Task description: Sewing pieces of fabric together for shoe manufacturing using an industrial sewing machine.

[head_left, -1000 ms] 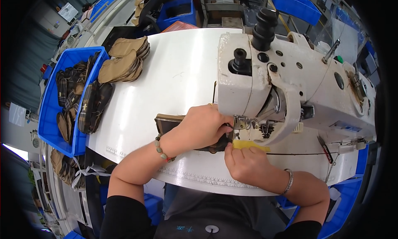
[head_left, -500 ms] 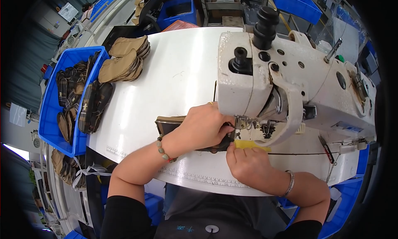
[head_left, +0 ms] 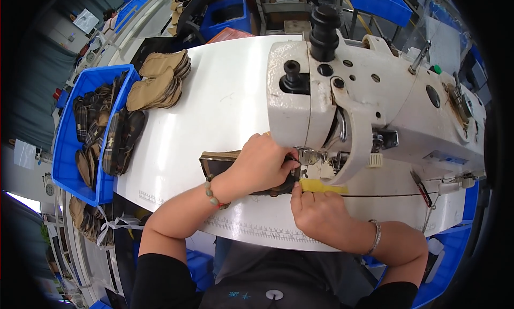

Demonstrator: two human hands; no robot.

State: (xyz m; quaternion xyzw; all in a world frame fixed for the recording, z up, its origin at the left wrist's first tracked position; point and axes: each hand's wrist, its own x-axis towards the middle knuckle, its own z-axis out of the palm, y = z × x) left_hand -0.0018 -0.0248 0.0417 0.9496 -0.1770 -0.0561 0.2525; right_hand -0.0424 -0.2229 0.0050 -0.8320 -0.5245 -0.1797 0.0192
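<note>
A dark zippered fabric piece [head_left: 215, 166] lies at the needle area of the white sewing machine [head_left: 292, 111]. My left hand [head_left: 262, 164] is bent over it, thumb and fingers pinched on its edge beside the presser foot [head_left: 306, 158]. My right hand [head_left: 321, 215] has its fingers curled, with the index fingertip at the piece's right edge, on or against a yellow strip [head_left: 332, 188] on the machine bed. The piece's right part is partly hidden by my left hand. Red-and-black snips [head_left: 420, 187] lie to the right on the white table [head_left: 230, 95].
At the left, a blue bin [head_left: 64, 164] holds plaid fabric pieces, beside stacks of tan pieces [head_left: 152, 89]. More pieces [head_left: 85, 220] hang low at the left. Another blue bin [head_left: 450, 255] is below the table's right end. Bins and racks [head_left: 284, 9] stand behind the table.
The view has shifted slightly, so the machine sits a little further left in it. Both hands stay at the needle area, with only slight movement of the fingers and the piece.
</note>
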